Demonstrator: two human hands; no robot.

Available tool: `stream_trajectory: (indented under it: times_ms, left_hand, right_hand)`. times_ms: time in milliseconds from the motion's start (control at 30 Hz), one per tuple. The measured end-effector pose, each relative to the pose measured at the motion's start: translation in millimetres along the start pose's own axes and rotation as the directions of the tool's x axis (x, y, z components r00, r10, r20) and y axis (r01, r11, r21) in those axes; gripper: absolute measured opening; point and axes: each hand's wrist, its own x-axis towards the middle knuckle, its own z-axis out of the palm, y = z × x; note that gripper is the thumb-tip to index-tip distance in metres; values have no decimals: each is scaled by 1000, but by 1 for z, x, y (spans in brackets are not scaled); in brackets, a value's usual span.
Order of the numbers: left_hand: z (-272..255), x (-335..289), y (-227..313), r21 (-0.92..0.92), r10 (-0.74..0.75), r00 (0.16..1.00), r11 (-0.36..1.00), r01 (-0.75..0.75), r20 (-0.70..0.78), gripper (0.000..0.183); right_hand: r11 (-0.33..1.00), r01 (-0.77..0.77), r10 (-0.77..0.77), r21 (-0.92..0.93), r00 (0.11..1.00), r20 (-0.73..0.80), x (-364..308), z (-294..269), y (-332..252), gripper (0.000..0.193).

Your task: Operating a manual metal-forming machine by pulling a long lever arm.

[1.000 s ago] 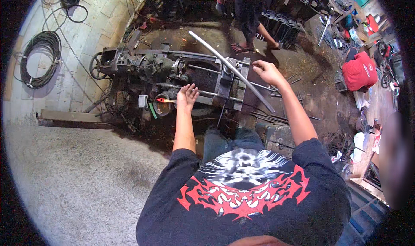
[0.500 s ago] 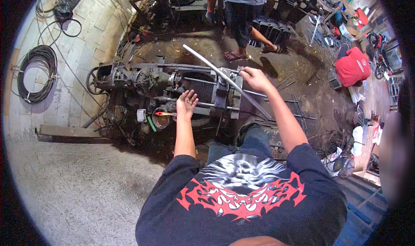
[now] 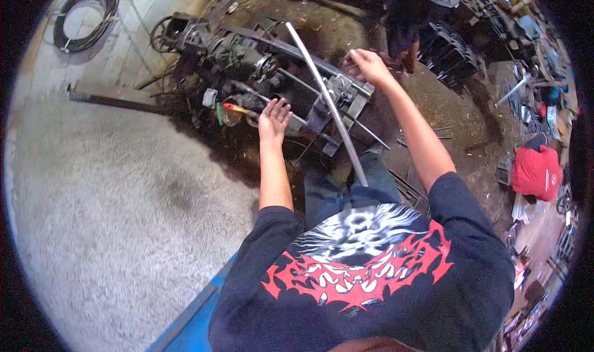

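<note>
The left hand [image 3: 273,121] was open and empty, palm up with its fingers a little apart. The right hand [image 3: 371,69] had its fingers bent loosely inward; whether anything small sat within them could not be told.

Between the two hands, clear of both in this view, lay the long silver metal pipe [image 3: 327,97]. It was to the right of the left hand and to the left of the right. Its long axis ran slantwise, the far end up and to the left, the near end down and to the right by the person's jeans [image 3: 371,172]. The right fingertips looked slightly nearer to it, though depth was hard to judge.

The pipe crossed over the carriage [image 3: 318,113] of a dark metal lathe [image 3: 232,55]; the contact beneath it could not be made out. Just left of the left hand was a red-and-yellow-handled brush [image 3: 235,108], with a small white container [image 3: 210,98] beyond it. A co-worker's legs [image 3: 402,36] stood past the right hand, and a coil of dark cable [image 3: 111,11] lay at upper left.
</note>
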Motion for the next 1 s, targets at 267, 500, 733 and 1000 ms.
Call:
stream_trajectory:
  times_ms: [267, 500, 733, 1000]
  left_hand:
    - [-1, -19, 24, 36, 97, 995, 995, -96, -27, 44]
    - [-10, -38, -3, -23, 154, 983, 987, -157, -105, 42]
    - [-13, -99, -53, 50, 290, 896, 955, -291, -337, 48]
    - [49, -218, -165, -16, 244, 683, 936, -351, -689, 44]
  right_hand:
    - [997, -39, 37, 61, 999, 34, 9, 9, -38, 37]
    - [960, -134, 107, 247, 987, 119, 39, 9, -53, 33]
    - [978, -77, 27, 195, 968, 250, 111, 32, -68, 27]
    - [742, -529, 222, 411, 773, 594, 183, 86, -67, 43]
